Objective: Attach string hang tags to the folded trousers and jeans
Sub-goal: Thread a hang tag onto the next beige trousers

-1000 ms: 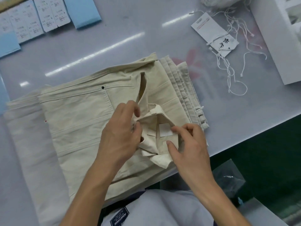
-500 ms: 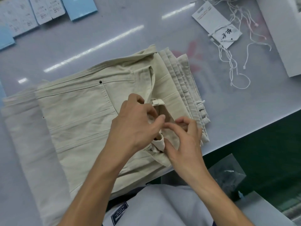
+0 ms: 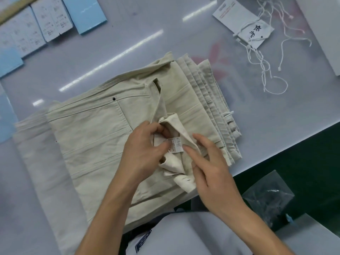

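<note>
Change: since half a second ago the waistband flap has been turned open again, baring a small printed care label (image 3: 176,145) that the hands then covered.
Table (image 3: 128,34): pale and glossy, carrying everything here.
Trousers (image 3: 95,129): cream, folded, the top pair of a stack near the table's front edge (further folded edges show at the right side).
Left hand (image 3: 145,153): fingers curled into the turned-out waistband lining, thumb tip pressing the label's left edge.
Right hand (image 3: 211,166): fingers mostly straight, index tip touching the cloth just beside the label's lower right corner; grasping nothing that shows.
Hang tags (image 3: 244,23): white cards at the far right of the table, well apart from the trousers.
Strings (image 3: 265,70): loose white loops tangled beside the tags.
</note>
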`<act>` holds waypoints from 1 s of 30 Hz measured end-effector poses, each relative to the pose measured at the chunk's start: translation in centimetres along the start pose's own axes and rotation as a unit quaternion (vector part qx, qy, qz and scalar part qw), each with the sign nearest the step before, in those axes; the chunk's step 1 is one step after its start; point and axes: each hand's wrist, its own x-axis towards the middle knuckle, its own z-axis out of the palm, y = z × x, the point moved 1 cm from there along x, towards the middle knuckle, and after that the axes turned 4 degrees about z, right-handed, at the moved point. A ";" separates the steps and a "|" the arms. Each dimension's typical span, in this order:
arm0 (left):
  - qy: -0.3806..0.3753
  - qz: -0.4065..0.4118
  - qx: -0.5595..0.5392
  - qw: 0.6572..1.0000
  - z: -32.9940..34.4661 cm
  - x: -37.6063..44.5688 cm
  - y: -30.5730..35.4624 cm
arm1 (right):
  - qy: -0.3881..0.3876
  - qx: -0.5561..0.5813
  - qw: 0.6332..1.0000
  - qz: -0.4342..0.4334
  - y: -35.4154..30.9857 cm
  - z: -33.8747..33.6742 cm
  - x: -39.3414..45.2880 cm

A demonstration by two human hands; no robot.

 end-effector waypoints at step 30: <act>0.176 0.313 0.119 0.926 5.7 -5.4 -3.1 | 0.020 -0.191 0.961 -0.198 2.2 -1.8 2.3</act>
